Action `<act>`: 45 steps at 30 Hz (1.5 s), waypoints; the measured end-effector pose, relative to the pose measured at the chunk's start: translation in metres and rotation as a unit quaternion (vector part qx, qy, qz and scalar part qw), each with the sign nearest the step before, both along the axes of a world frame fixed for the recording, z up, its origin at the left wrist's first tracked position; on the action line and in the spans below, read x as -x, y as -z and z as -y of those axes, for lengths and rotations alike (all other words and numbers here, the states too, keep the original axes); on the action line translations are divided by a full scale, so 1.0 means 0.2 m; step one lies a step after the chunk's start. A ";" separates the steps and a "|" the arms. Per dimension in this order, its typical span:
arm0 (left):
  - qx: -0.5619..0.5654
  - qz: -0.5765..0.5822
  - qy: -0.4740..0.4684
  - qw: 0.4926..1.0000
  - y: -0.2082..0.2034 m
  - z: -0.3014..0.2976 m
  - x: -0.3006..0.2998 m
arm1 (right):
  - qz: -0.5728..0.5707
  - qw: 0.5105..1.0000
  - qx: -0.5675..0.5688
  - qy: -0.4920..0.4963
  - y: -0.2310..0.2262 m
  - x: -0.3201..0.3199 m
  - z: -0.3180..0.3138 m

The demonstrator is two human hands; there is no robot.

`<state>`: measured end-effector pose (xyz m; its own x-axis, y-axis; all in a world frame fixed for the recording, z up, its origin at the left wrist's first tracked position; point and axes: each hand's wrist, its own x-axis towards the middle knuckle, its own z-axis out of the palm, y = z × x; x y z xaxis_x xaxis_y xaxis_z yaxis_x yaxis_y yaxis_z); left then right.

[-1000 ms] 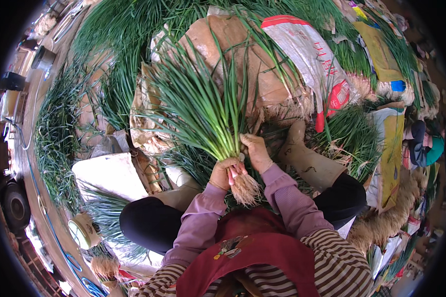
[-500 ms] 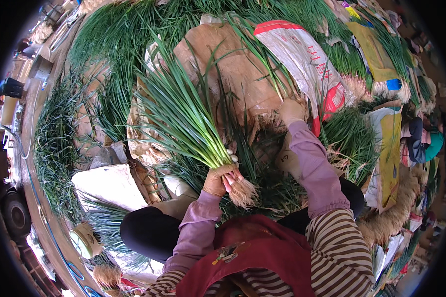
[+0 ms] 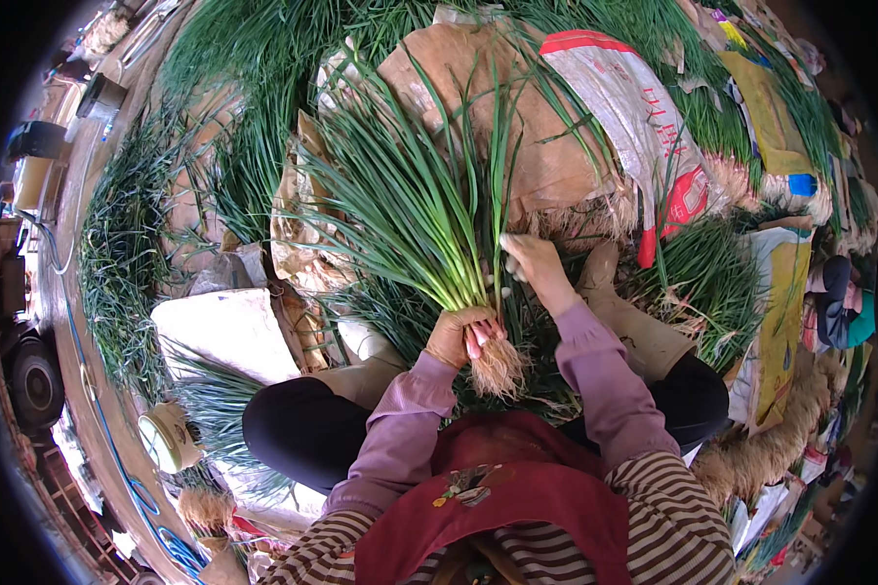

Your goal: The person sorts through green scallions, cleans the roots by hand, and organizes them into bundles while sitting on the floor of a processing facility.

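My left hand (image 3: pixel 458 334) is wrapped round the lower stalks of a thick bunch of spring onions (image 3: pixel 437 234). Pale roots (image 3: pixel 498 369) hang below that fist, and the green leaves fan out up and to the left. Against the right side of the bunch is my right hand (image 3: pixel 537 267), its fingers closed on a few upright spring onion stalks (image 3: pixel 498 185). The hand partly hides their lower ends. Beyond both hands, a brown sheet (image 3: pixel 498 107) covers a pile of spring onions, with roots showing along its near edge.
A white and red sack (image 3: pixel 619 97) lies over the pile at the far right. More loose spring onions (image 3: pixel 702 283) are beside my right boot (image 3: pixel 644 322). At the left are a white sheet (image 3: pixel 226 336), a pale bucket (image 3: pixel 169 437) and a blue hose (image 3: pixel 107 429).
My right hand has come back from the pile's edge to the bunch, bringing a few stalks. My left hand, still gripping the bunch, has shifted slightly up and right.
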<state>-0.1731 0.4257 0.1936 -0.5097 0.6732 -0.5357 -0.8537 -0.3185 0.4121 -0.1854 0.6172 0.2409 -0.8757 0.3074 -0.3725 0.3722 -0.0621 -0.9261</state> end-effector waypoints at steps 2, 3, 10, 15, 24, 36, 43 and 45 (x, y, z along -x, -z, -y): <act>0.012 -0.008 0.003 1.000 -0.01 0.00 -0.01 | 0.013 0.991 0.097 0.091 -0.01 0.06 0.07; 0.019 -0.008 0.007 1.000 -0.02 0.00 -0.01 | -0.001 0.987 0.109 0.121 0.05 0.06 0.08; -0.047 0.030 -0.008 0.998 -0.01 0.01 -0.05 | 0.209 0.851 -0.378 -0.300 0.17 -0.15 0.07; -0.050 0.001 -0.030 0.998 -0.13 -0.05 -0.04 | 0.137 0.776 -0.546 -0.283 0.11 -0.10 -0.13; -0.084 -0.022 -0.007 0.996 -0.17 -0.04 0.02 | 0.221 0.768 -0.592 0.106 0.05 0.09 -0.78; 0.022 -0.012 0.012 1.000 -0.16 -0.06 0.01 | 0.141 0.960 -0.190 -0.152 -0.09 -0.26 -0.04; 0.037 0.047 0.002 0.998 -0.14 -0.04 -0.01 | -0.037 0.930 -0.355 -0.092 0.10 -0.18 0.08; 0.048 0.029 -0.018 0.998 -0.14 -0.03 -0.02 | -0.048 0.891 -0.452 -0.016 0.12 -0.21 0.10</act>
<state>-0.1683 0.4315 0.2218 -0.4987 0.5991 -0.6264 -0.8659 -0.3113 0.3916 -0.1441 0.5967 0.2162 -0.9043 0.4170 0.0918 0.2757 0.7345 -0.6201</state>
